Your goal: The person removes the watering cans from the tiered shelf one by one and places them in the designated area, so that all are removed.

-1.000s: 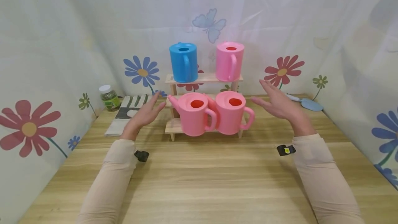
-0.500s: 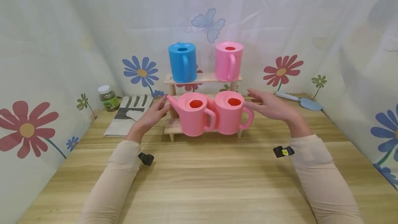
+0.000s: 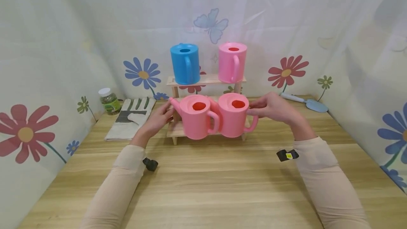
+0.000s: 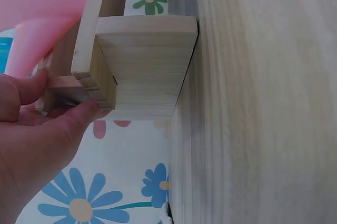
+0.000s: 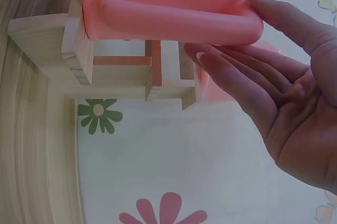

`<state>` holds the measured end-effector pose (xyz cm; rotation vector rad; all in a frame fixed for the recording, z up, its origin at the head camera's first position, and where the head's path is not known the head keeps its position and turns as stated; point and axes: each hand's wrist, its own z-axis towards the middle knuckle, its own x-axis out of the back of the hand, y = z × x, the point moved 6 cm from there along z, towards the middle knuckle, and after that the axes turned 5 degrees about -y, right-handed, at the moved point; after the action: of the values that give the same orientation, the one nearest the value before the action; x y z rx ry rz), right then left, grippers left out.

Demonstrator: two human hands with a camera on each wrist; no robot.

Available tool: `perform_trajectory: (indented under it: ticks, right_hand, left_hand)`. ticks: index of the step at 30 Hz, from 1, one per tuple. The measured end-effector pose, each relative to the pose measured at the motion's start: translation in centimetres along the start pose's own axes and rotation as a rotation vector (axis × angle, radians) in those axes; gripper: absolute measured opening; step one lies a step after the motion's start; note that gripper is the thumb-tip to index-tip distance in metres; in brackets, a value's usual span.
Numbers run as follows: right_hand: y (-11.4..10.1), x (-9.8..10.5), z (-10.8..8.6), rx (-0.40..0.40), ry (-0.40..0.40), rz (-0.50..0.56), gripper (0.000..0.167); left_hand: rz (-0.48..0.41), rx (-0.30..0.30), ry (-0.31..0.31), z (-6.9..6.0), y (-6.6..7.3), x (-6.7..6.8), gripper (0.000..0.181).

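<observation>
Two pink watering cans (image 3: 196, 124) (image 3: 231, 123) stand side by side on the lower step of a wooden stand (image 3: 175, 133). At the stand's left end, my left hand (image 3: 155, 119) is beside the left can's spout; in the left wrist view the fingers and thumb of my left hand (image 4: 42, 139) pinch the end of a wooden board (image 4: 97, 76). My right hand (image 3: 276, 109) is at the right can's handle. In the right wrist view, its thumb touches the top of the handle (image 5: 179, 23), and the other fingers stretch out beyond it, fairly straight.
A blue can (image 3: 186, 67) and another pink can (image 3: 228, 67) stand on the top step. To the left are a lidded jar (image 3: 109, 102) and striped gloves (image 3: 122, 126). A trowel (image 3: 316, 105) lies at the back right, before a floral curtain.
Both hands have moved inward to the stand. The left fingers have closed on its end, and the right hand has come up to the right can's handle. The cans have stayed in place.
</observation>
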<state>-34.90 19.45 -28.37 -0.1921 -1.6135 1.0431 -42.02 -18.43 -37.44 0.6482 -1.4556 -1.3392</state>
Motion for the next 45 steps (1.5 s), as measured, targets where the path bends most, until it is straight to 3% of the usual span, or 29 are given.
perform_trajectory:
  ticks: [5,10,19,23,32,36,39,45]
  right_hand:
    - [-0.4,-0.2,-0.2,-0.007,-0.036,-0.019,0.030]
    - [-0.3,-0.2,-0.1,-0.038,-0.020,0.023,0.028]
    - [0.2,1.6,-1.0,-0.111,0.118,0.091,0.033]
    - [-0.6,3.5,-3.0,-0.128,0.183,0.069,0.037]
    - [-1.3,8.7,-9.3,-0.117,0.384,0.061,0.031]
    - [-0.5,10.1,-10.9,-0.107,0.422,0.081,0.026]
    - [0.7,11.0,-11.4,-0.146,0.448,0.083,0.028]
    - [4.5,11.5,-10.0,-0.298,0.450,0.075,0.055]
  left_hand:
    - [-0.008,-0.002,0.003,-0.1,-0.1,0.1,0.055]
    - [0.008,-0.010,0.019,-0.1,-0.1,0.2,0.056]
    - [0.021,0.012,0.027,-0.1,-0.5,0.1,0.057]
    - [0.009,0.005,0.019,-0.1,-0.5,0.0,0.056]
    - [0.018,0.017,0.031,-0.3,-0.3,0.1,0.056]
    - [0.013,0.016,0.026,-0.3,-0.2,0.0,0.055]
    - [0.017,0.015,0.024,-0.3,-0.2,0.0,0.056]
    - [0.018,0.019,0.033,-0.4,0.1,0.0,0.056]
